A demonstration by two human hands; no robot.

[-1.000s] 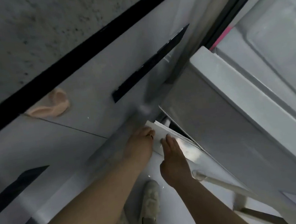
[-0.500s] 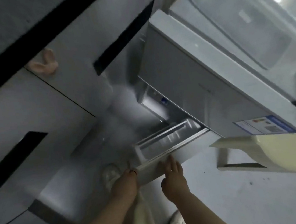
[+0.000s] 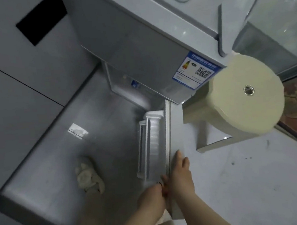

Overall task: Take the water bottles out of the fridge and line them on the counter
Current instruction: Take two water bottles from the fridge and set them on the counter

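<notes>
I look steeply down at a silver fridge with an energy label on its front. Its lower door stands wide open, edge-on to me, with white door shelves on its inner side. My right hand lies flat on the door's outer face near its lower end. My left hand is curled at the door's edge just below the shelves. No water bottle shows in this view; the door shelves look bare and the fridge's interior is hidden.
A cream round stool stands right beside the open door. Grey cabinet fronts with a dark handle slot line the left. A shoe rests on the grey floor. Glass panels and a patterned mat lie at far right.
The lower fridge door has swung from a narrow crack to wide open under both hands. My view has tilted down and right, bringing the stool and the label into sight.
</notes>
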